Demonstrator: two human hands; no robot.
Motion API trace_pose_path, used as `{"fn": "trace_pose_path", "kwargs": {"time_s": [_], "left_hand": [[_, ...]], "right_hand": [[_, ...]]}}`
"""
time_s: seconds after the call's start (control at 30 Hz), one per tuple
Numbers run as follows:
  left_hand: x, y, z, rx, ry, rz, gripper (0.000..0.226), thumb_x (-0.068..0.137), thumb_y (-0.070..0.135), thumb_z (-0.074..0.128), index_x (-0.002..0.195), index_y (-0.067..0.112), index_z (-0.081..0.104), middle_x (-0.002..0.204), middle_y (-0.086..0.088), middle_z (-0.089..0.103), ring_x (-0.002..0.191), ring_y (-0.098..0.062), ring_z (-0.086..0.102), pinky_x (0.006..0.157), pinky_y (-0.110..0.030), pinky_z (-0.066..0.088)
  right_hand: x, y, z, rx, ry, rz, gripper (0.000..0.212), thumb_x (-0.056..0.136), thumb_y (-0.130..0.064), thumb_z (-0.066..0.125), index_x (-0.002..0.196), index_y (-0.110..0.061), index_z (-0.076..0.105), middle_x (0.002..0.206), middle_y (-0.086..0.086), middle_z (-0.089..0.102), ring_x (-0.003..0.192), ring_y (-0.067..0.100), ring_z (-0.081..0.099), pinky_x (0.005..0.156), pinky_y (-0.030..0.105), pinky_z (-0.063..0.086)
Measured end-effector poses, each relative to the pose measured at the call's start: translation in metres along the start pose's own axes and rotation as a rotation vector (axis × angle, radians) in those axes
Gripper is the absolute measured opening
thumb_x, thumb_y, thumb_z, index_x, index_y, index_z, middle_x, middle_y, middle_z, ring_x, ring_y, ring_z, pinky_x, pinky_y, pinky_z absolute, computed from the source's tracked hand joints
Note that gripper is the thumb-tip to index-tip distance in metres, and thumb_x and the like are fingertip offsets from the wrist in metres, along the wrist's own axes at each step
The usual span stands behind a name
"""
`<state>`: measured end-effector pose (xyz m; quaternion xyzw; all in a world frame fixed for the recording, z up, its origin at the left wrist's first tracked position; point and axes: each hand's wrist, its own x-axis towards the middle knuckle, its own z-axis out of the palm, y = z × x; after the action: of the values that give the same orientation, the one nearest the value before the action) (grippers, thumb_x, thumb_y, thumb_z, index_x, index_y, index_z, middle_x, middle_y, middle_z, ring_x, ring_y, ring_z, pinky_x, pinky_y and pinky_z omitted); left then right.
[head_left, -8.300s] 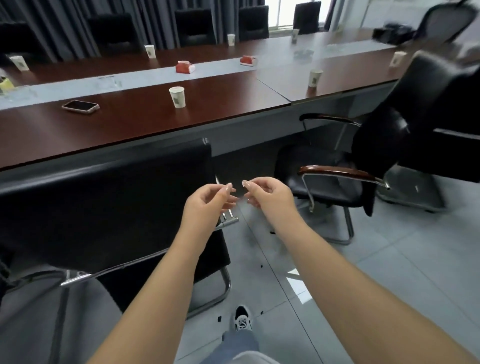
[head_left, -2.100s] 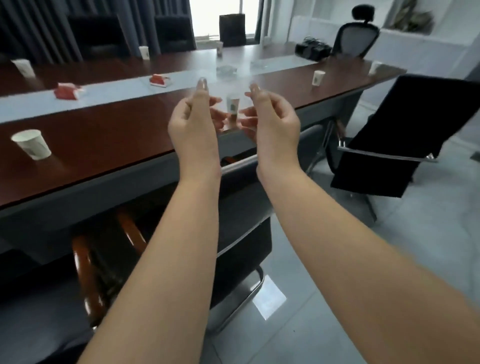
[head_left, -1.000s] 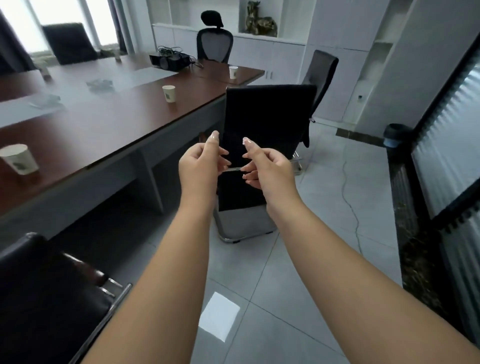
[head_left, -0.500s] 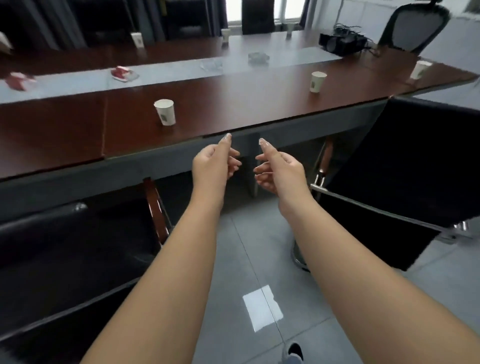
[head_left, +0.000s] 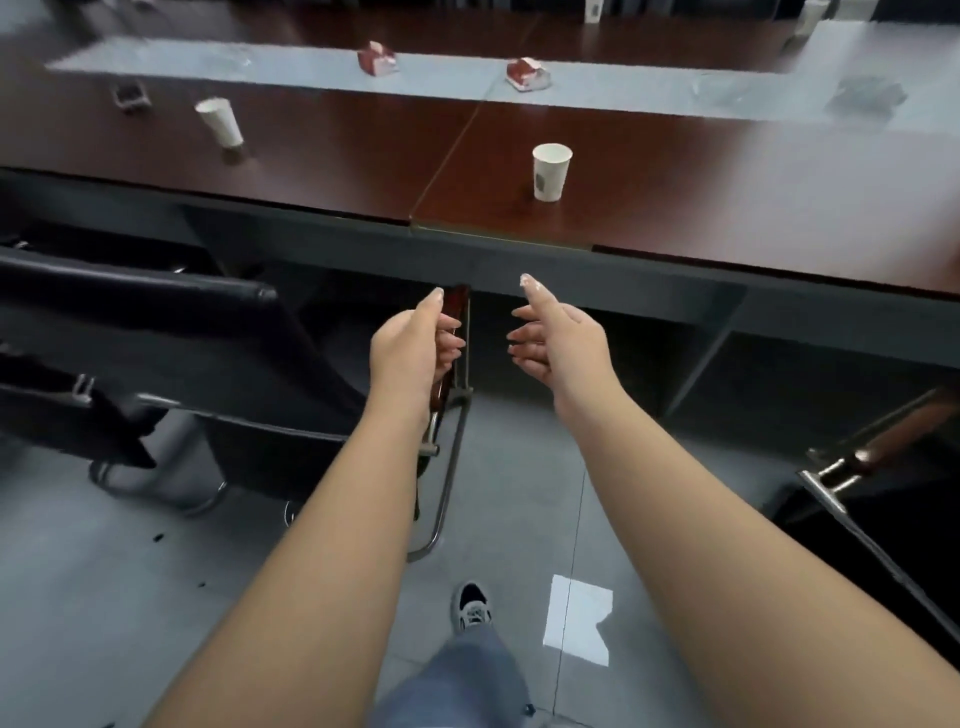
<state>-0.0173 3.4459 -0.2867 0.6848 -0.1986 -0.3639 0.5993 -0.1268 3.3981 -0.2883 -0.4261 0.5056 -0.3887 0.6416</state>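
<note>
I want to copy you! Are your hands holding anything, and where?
Nothing. Left hand and right hand are loosely curled and empty, the left before a chair armrest.

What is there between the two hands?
Head view: nothing spans the gap between the left hand and right hand; behind it show only a chair's brown armrest and the grey table front.

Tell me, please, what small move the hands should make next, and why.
Probably curl the left hand round the chair armrest by its fingers: both hands hold nothing, the right hand hangs open alongside, and the armrest is nearest.
</note>
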Motion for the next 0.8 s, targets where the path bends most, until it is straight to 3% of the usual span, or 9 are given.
{"fn": "trace_pose_path", "kwargs": {"time_s": [0.2, 0.3, 0.57, 0.8], "left_hand": [[0.038, -0.024, -0.005, -0.005, 0.115, -0.075, 0.032, 0.092, 0.034, 0.052, 0.066, 0.015, 0.059, 0.06, 0.0, 0.056, 0.057, -0.01, 0.052, 0.058, -0.021, 0.045], [0.072, -0.04, 0.003, -0.041, 0.139, -0.14, 0.032, 0.092, 0.033, 0.052, 0.066, 0.015, 0.059, 0.06, 0.0, 0.055, 0.059, -0.01, 0.052, 0.058, -0.021, 0.045], [0.189, -0.083, 0.026, -0.024, 0.194, -0.408, 0.031, 0.092, 0.036, 0.052, 0.07, 0.015, 0.057, 0.066, -0.001, 0.058, 0.064, -0.012, 0.054, 0.07, -0.026, 0.047], [0.251, -0.093, 0.021, 0.034, 0.261, -0.467, 0.033, 0.093, 0.036, 0.05, 0.068, 0.015, 0.056, 0.07, 0.0, 0.059, 0.064, -0.009, 0.052, 0.059, -0.021, 0.042]], "right_hand": [[0.05, 0.018, 0.027, -0.104, -0.097, 0.108, 0.033, 0.087, -0.047, 0.058, 0.083, -0.014, 0.063, 0.073, 0.003, 0.064, 0.073, 0.016, 0.063, 0.079, 0.03, 0.055], [0.085, 0.029, 0.032, -0.197, -0.115, 0.169, 0.038, 0.087, -0.047, 0.057, 0.09, -0.011, 0.065, 0.074, 0.005, 0.065, 0.07, 0.016, 0.061, 0.076, 0.03, 0.054], [0.217, 0.024, 0.032, -0.433, -0.137, 0.251, 0.032, 0.087, -0.047, 0.057, 0.083, -0.017, 0.064, 0.078, 0.005, 0.066, 0.074, 0.017, 0.06, 0.086, 0.036, 0.053], [0.286, 0.052, 0.065, -0.561, -0.184, 0.392, 0.038, 0.083, -0.053, 0.059, 0.089, -0.015, 0.063, 0.089, 0.007, 0.065, 0.078, 0.018, 0.06, 0.075, 0.03, 0.053]]}}
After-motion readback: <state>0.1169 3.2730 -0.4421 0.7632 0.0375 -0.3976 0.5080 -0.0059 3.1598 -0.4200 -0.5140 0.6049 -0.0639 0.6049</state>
